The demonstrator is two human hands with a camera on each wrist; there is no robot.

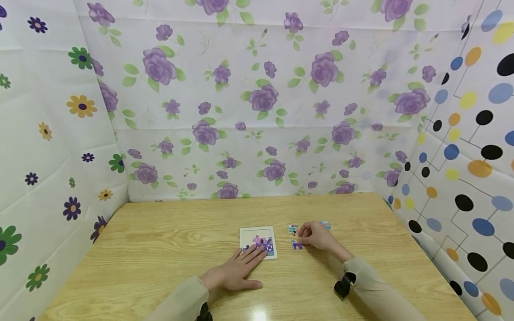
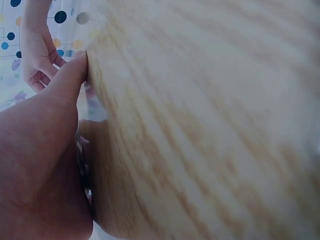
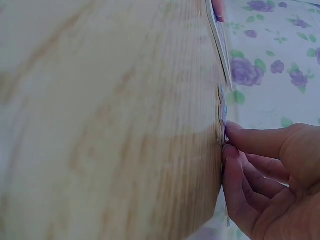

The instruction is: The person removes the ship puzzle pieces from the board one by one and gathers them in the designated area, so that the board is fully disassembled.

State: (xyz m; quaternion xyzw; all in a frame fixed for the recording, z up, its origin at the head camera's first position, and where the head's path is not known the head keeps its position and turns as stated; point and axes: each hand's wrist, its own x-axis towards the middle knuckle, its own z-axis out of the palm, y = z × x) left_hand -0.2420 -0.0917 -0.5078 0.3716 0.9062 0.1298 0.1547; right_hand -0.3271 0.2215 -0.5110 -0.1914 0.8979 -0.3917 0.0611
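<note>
A small jigsaw board (image 1: 275, 236) with a white rim lies on the table, with purple and pink pieces filling part of its lower area. My left hand (image 1: 238, 269) lies flat with fingers spread, its fingertips on the board's lower part and the pieces there. To the right of the board, my right hand (image 1: 319, 235) pinches at the edge of a purple puzzle piece (image 1: 296, 245) with thumb and forefinger. From the right wrist view, the thumb (image 3: 245, 135) meets the piece's edge, low over the table. Just beyond it is another loose puzzle piece (image 1: 292, 229).
A blue puzzle piece (image 1: 326, 225) lies past the right hand, partly hidden by it. The wooden table (image 1: 168, 240) meets a flowered cloth (image 1: 249, 133) at the back. Dotted cloth (image 1: 458, 178) hangs on the right, and daisy-print cloth (image 1: 52, 151) on the left.
</note>
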